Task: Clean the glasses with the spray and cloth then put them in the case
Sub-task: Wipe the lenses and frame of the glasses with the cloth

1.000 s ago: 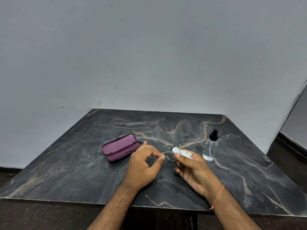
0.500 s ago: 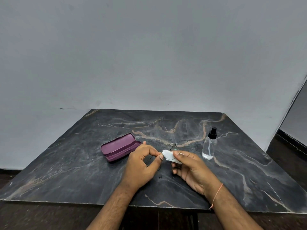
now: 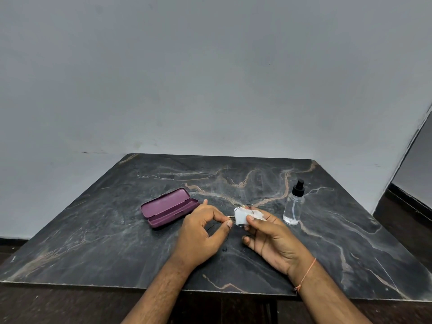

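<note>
Glasses (image 3: 243, 215) with a thin wire frame are held just above the middle of a dark, veined counter (image 3: 117, 230), caught between two bare hands. The left hand (image 3: 201, 235) comes in from the lower edge, wrist bent and knuckles up, its thumb and forefinger closed in a tight pinch on the near end of the frame while the other fingers curl loosely under. The right hand (image 3: 275, 239) lies palm up and slightly tilted, forearm angled in from the lower right; its thumb presses a small white cloth (image 3: 243, 216) against one lens, with the fingers behind the cloth, so that much of the lens is covered. A thin orange thread (image 3: 306, 275) circles the right wrist. Dark temple arms of the glasses loop down below the left hand's fingertips.

To the left of the hands, a purple case (image 3: 169, 208) lies open on the counter, lid folded back, its tray showing nothing inside. To the right, well clear of the case and near the right hand, a clear spray bottle (image 3: 294, 206) with a black nozzle stands upright. A plain grey wall (image 3: 210, 78) rises behind the counter.
</note>
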The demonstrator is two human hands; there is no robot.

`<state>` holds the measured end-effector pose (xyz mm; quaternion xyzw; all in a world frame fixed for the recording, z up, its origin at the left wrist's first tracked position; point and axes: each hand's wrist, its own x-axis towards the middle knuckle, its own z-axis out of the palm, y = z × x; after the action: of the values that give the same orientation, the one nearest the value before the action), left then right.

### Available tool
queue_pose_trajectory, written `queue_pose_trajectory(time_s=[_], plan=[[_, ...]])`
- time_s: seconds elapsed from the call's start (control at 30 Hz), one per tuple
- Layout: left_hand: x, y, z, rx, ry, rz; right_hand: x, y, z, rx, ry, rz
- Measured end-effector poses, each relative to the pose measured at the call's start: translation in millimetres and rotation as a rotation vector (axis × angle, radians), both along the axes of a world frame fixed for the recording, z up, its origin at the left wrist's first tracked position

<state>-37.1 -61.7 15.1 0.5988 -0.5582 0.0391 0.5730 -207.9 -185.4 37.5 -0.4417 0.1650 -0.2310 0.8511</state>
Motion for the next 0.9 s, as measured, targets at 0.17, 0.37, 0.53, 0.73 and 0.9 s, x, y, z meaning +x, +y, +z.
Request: queue_pose_trajectory(time_s=[0.17, 0.37, 0.53, 0.73, 0.9], plan=[[0.1, 0.6, 0.4, -0.012, -0.012, 0.008, 0.9, 4.0, 3.2, 0.026, 0.003, -0.03], [1.0, 0.1, -0.6, -0.019, -0.011, 0.011, -0.5, 3.3, 4.8, 0.022, 0.015, -0.02], [0.2, -0.1, -1.3, -0.007, -0.001, 0.004, 0.2, 0.3, 2.9, 0.056, -0.004, -0.06], [0.3, -0.2, -0.7, 0.017, -0.013, 0.015, 0.2, 1.5, 5.8, 0.119, -0.048, -0.112], [0.4, -0.1, -0.6, 0.014, -0.001, 0.026, 1.6, 1.1, 5.2, 0.111, -0.038, -0.156]])
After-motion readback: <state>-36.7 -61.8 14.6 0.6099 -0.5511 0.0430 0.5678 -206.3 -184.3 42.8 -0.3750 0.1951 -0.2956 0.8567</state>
